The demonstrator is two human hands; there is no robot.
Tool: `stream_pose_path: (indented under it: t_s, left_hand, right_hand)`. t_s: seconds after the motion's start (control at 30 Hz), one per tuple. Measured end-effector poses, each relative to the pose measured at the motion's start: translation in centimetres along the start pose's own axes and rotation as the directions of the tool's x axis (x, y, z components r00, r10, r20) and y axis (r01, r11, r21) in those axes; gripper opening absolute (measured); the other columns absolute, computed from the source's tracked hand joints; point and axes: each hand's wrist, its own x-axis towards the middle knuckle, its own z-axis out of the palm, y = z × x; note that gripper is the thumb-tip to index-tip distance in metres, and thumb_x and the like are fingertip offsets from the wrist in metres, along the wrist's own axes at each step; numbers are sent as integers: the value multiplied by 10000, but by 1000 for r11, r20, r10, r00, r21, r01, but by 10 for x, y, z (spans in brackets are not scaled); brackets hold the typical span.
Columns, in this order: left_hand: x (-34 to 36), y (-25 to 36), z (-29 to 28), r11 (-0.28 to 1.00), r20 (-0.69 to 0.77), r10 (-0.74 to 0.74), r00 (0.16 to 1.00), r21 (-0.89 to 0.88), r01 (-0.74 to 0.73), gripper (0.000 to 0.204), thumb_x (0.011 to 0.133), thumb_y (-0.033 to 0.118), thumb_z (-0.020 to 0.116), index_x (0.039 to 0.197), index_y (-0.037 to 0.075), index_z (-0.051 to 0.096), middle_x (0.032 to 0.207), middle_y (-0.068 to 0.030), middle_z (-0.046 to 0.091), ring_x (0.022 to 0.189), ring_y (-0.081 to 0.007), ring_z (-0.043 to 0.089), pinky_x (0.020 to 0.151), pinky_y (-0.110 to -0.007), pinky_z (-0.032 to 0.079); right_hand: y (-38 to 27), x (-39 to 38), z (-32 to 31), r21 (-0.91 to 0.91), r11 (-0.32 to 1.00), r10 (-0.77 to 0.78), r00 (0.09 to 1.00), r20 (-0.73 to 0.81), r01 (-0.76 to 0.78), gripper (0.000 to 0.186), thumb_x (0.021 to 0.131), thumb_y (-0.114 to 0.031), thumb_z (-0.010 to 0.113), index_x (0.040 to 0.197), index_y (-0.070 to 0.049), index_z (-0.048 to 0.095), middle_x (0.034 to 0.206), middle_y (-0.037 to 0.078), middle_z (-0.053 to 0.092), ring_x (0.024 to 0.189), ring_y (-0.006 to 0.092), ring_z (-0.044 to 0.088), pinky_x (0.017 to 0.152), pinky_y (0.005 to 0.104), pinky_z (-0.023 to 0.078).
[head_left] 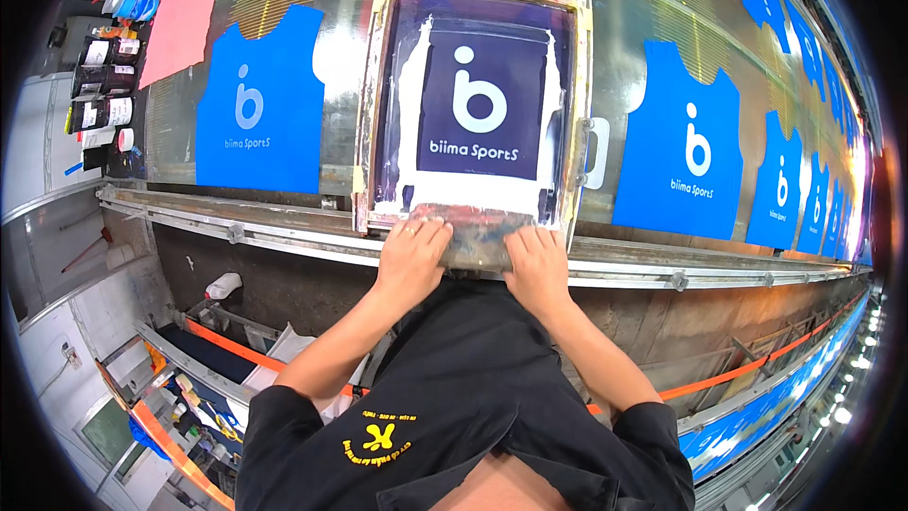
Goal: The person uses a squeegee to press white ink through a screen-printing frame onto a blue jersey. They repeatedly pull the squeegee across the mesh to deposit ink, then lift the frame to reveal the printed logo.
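Observation:
Both my hands grip a wide, ink-stained squeegee (pixel 479 238) at the near end of a screen-printing frame (pixel 371 95). My left hand (pixel 414 255) is closed over its left end, and my right hand (pixel 536 265) over its right end; the thumbs are partly hidden. Beyond the squeegee lies a band of white ink (pixel 478 187), with more white smeared up both sides of the dark mesh. A white round logo with lettering shows in the mesh's middle.
Blue shirt pieces lie flat along the table: one with a paler print (pixel 255 132) at left, one with a white print (pixel 676 151) at right, several farther right. Pink fabric (pixel 184 24) and ink jars (pixel 104 80) are at far left. A metal rail (pixel 236 229) edges the table.

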Motion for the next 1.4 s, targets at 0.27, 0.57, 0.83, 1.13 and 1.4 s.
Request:
stream_pose_path:
  t_s: [0.27,0.57,0.83,1.13,1.4]
  left_hand:
    - [156,-66,-60,999,176,5,984,40,-12,487,785,596,831,859,122,745,786,-107,748,716,-324,744,710,-462,578]
    - [362,-157,-89,988,115,-70,991,145,53,574,749,657,815,997,139,813,852,-104,768,886,-332,755,771,-483,590]
    - [210,-107,-37,995,20,-46,999,89,44,364,748,462,887,847,144,741,810,-75,744,720,-325,736,669,-456,592]
    - [157,-81,-41,1000,44,10,999,2,-10,379,730,456,901,770,122,727,740,-88,726,705,-320,720,678,-440,555]
    - [324,-141,-88,991,110,-14,994,132,-1,559,751,655,813,978,145,811,882,-107,774,885,-332,752,787,-469,584]
  right_hand:
    - [56,131,-55,-13,992,-124,982,-143,124,300,765,-269,898,930,-90,723,854,116,701,821,346,677,752,479,485]
    - [121,338,-94,-60,968,236,966,-108,-243,508,826,-463,845,1154,-82,774,1035,169,773,1048,357,727,909,475,571]
    - [78,200,-27,-72,997,-24,980,-199,10,322,728,-236,928,905,-71,715,850,130,693,836,362,654,750,483,490]
    - [57,136,-29,22,999,-19,970,-242,25,358,734,-338,932,849,-86,706,796,64,681,820,294,652,781,435,450]
    - [113,300,-88,-155,980,97,983,-159,-121,561,780,-519,879,1021,-26,763,959,184,759,924,388,729,849,463,574]
